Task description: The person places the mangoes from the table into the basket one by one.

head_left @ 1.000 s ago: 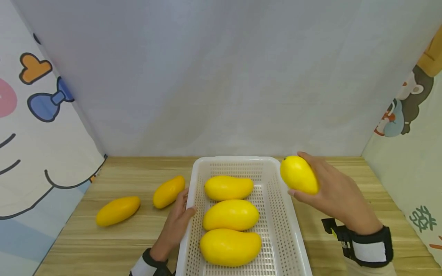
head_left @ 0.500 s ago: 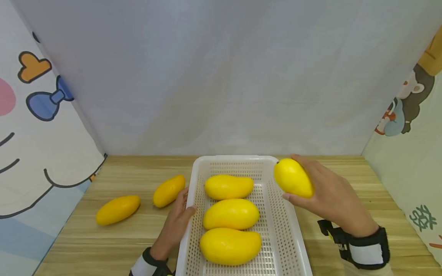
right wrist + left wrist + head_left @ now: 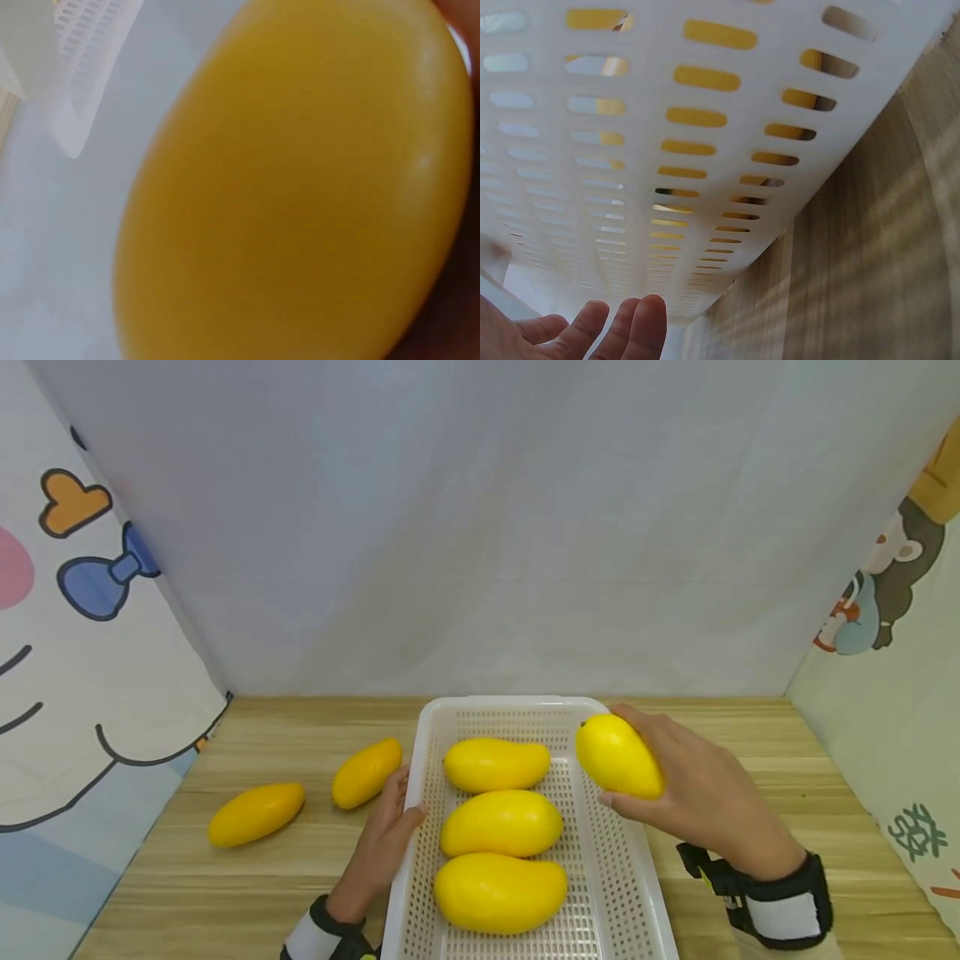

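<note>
In the head view my right hand [image 3: 693,781] grips a yellow mango [image 3: 618,756] over the right side of a white perforated plastic basket [image 3: 652,893]. That mango [image 3: 300,187] fills most of the right wrist view. Inside the basket, three mangoes lie crosswise in a column: a far one [image 3: 497,765], a middle one [image 3: 501,824] and a near one [image 3: 500,893]. My left hand [image 3: 382,839] rests against the basket's left side, thumb at the rim. The left wrist view shows its fingers [image 3: 649,326] extended beside the slotted wall [image 3: 637,150].
Two more mangoes lie on the wooden table [image 3: 225,910] left of the basket, one [image 3: 367,773] close to my left hand and another [image 3: 257,814] farther left. A pale cloth backdrop [image 3: 510,527] rises behind the table, with printed panels at both sides.
My right hand has carried its mango leftward and slightly lower, from beyond the basket's right rim to over its inside. The left hand and the other mangoes stay put.
</note>
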The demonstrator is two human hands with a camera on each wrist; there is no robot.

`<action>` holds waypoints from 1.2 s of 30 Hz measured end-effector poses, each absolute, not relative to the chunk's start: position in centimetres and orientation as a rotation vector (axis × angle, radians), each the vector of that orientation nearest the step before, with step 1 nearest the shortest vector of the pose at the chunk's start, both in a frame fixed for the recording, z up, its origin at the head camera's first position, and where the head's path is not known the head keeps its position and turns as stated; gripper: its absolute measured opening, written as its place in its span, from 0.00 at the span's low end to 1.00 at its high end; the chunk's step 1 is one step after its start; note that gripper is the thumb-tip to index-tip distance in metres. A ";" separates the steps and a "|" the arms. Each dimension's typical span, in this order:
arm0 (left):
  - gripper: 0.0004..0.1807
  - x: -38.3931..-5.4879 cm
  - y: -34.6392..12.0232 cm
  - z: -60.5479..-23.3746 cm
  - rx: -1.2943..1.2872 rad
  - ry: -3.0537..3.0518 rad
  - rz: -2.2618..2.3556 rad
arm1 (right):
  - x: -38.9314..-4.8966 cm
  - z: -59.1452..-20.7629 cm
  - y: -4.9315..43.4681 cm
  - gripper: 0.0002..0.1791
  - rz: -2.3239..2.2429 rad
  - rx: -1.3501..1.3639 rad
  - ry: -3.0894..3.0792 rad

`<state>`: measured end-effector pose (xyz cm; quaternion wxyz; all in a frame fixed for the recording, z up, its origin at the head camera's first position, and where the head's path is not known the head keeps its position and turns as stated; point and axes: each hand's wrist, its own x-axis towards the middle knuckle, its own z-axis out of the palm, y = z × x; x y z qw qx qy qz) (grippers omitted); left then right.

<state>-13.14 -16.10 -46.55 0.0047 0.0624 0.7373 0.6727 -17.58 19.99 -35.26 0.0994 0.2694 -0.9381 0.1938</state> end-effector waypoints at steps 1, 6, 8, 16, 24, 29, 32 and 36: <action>0.31 -13.1 -16.1 -46.5 0.198 2.308 2.110 | -17.5 -35.3 19.9 0.52 0.571 0.800 -2.776; 0.31 -13.1 -16.1 -46.5 0.191 2.300 2.116 | -17.5 -35.4 19.4 0.52 0.555 0.829 -2.782; 0.31 -13.2 -16.1 -46.5 0.181 2.302 2.112 | -17.4 -35.4 19.2 0.52 0.555 0.842 -2.782; 0.31 -13.1 -16.1 -46.5 0.172 2.292 2.114 | -17.1 -35.4 18.5 0.51 0.558 0.880 -2.779; 0.30 -13.2 -16.1 -46.5 0.183 2.302 2.110 | -17.1 -35.7 18.4 0.51 0.535 0.894 -2.756; 0.31 -13.2 -16.1 -46.6 0.193 2.303 2.116 | -17.1 -35.8 18.2 0.51 0.535 0.900 -2.750; 0.31 -13.2 -16.1 -46.6 0.196 2.308 2.115 | -17.2 -35.8 18.1 0.51 0.534 0.903 -2.742; 0.31 -13.2 -16.1 -46.6 0.194 2.304 2.115 | -17.2 -35.9 17.9 0.52 0.530 0.913 -2.735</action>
